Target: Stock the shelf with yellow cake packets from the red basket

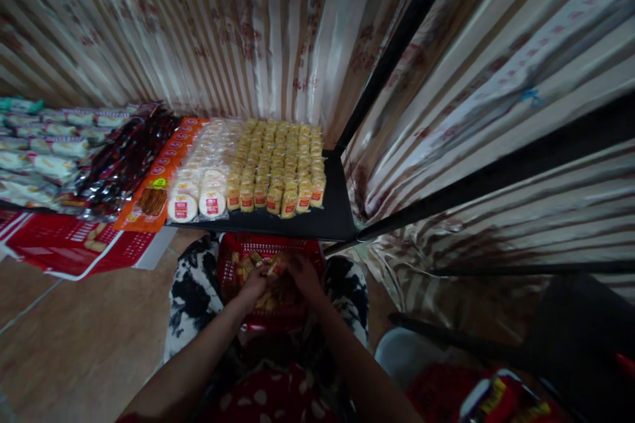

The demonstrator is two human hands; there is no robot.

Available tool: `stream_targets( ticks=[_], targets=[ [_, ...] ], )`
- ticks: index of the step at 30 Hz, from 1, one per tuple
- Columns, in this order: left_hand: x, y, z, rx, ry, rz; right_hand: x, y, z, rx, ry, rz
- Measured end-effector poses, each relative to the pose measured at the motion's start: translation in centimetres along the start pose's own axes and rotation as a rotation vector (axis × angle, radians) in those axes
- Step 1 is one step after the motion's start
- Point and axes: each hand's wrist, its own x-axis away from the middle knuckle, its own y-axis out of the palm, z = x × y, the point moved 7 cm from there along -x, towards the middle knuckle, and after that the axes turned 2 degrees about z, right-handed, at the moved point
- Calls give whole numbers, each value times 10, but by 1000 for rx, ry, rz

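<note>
A red plastic basket (pixel 233 252) rests on my lap, filled with small yellow snack packets (pixel 247 266). My left hand (pixel 254 284) and my right hand (pixel 303 277) are both down inside the basket, fingers curled among the packets. What exactly each hand grips is blurred and hidden by the fingers. Just beyond the basket lies a black shelf (pixel 332 215) bearing neat rows of the same yellow packets (pixel 278 162).
Round white cakes in clear wrap (pixel 198 195) sit left of the yellow rows, then an orange snack card (pixel 153 195), dark red packets (pixel 124 162) and pale wrapped packs (pixel 34 152). A striped curtain (pixel 223 26) hangs behind. A red carton (pixel 69 248) sits at left.
</note>
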Motion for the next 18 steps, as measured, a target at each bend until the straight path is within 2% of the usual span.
stream_targets(
  ticks=[2, 4, 8, 12, 18],
  targets=[
    [8, 7, 11, 156, 6, -46, 2, -5, -4, -127, -11, 6],
    [16, 13, 25, 161, 30, -71, 6, -10, -12, -177, -34, -3],
    [31, 21, 52, 26, 77, -60, 16, -27, -32, -179, -52, 29],
    [46, 34, 74, -34, 177, -102, 25, -45, -49, -213, -72, 90],
    [46, 59, 102, -75, 336, -129, 25, -73, -65, -240, -168, 236]
  ],
)
